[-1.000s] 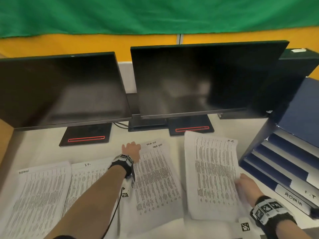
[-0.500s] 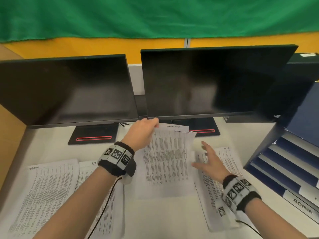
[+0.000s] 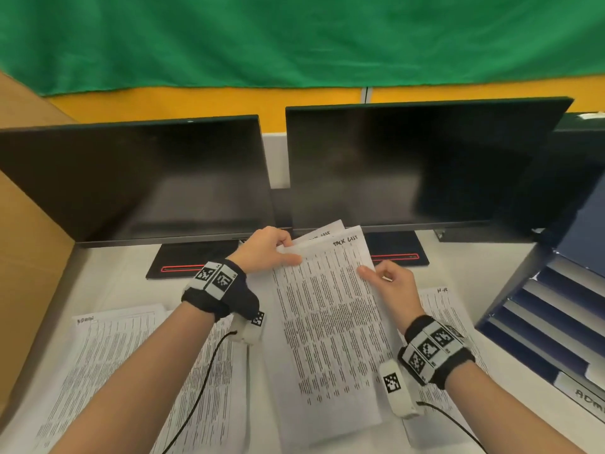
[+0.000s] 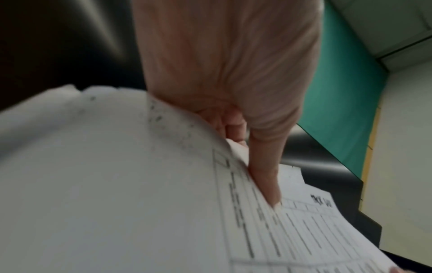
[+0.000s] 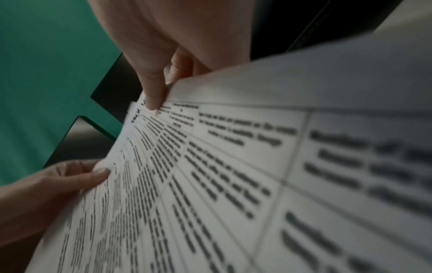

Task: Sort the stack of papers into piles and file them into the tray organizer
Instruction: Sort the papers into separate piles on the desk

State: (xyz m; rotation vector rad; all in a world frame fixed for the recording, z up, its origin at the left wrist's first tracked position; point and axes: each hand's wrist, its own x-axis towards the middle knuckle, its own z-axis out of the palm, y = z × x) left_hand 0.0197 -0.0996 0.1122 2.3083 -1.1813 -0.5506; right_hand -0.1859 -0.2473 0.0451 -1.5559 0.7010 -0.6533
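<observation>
A printed stack of papers headed "TASK LIST" (image 3: pixel 327 322) is lifted off the desk in front of the monitors. My left hand (image 3: pixel 278 249) pinches its top left corner, thumb on top, as the left wrist view shows (image 4: pixel 261 177). My right hand (image 3: pixel 379 276) pinches its right edge near the top, thumb on the sheet (image 5: pixel 151 96). Flat on the desk lie three other piles: one at far left (image 3: pixel 98 371), one under my left forearm (image 3: pixel 216 388), one marked "H-R" (image 3: pixel 448 309) at right. The blue tray organizer (image 3: pixel 556 322) stands at the right edge.
Two dark monitors (image 3: pixel 137 178) (image 3: pixel 412 165) stand across the back of the white desk, their black bases (image 3: pixel 193 262) just behind the papers. A brown partition (image 3: pixel 26 257) closes the left side. A tray label reads "ADM" (image 3: pixel 589 398). Cables hang from both wrist bands.
My left hand has lifted the task-list stack higher and nearer. My right hand left the H-R pile and now grips the stack's right edge. The head view shifted left and down.
</observation>
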